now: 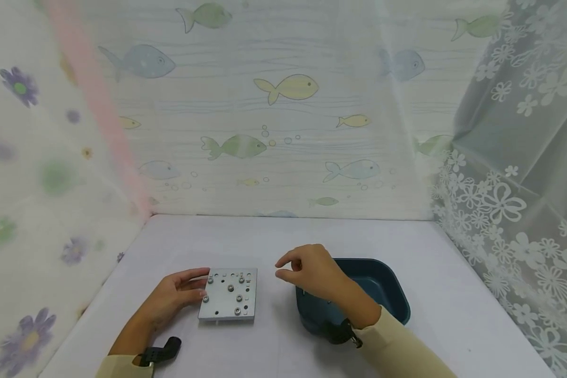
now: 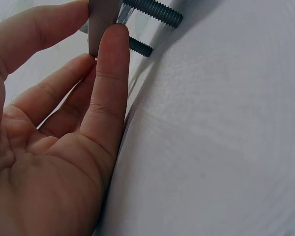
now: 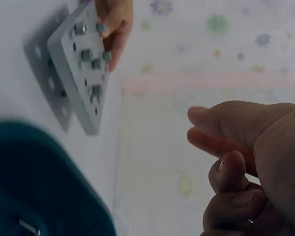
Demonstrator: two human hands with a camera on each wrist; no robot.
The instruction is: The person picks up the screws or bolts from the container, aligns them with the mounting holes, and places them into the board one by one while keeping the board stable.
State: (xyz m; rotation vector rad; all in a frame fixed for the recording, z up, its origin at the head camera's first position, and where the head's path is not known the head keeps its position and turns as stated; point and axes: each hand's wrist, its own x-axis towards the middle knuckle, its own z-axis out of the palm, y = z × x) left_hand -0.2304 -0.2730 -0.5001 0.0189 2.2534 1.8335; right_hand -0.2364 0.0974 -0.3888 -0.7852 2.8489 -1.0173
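Observation:
A square silver metal plate (image 1: 224,299) with drilled holes is held slightly above the white table. Several socket-head screws (image 1: 230,288) stand in it. My left hand (image 1: 172,296) grips its left edge between thumb and fingers. In the left wrist view, dark threaded screw ends (image 2: 160,14) stick out from the plate's underside. Over the left part of a dark teal tray (image 1: 399,294) hovers my right hand (image 1: 312,270). Its thumb and index finger are apart with nothing visible between them, and the other fingers are bent. In the right wrist view, the plate (image 3: 78,88) appears tilted.
Inside the tray, a small metal piece (image 3: 28,227) shows in the right wrist view. A white tabletop (image 1: 217,239) lies under everything. Fish-printed curtain (image 1: 283,121) hangs behind, with flowered sheets (image 1: 23,184) at left and lace (image 1: 505,205) at right.

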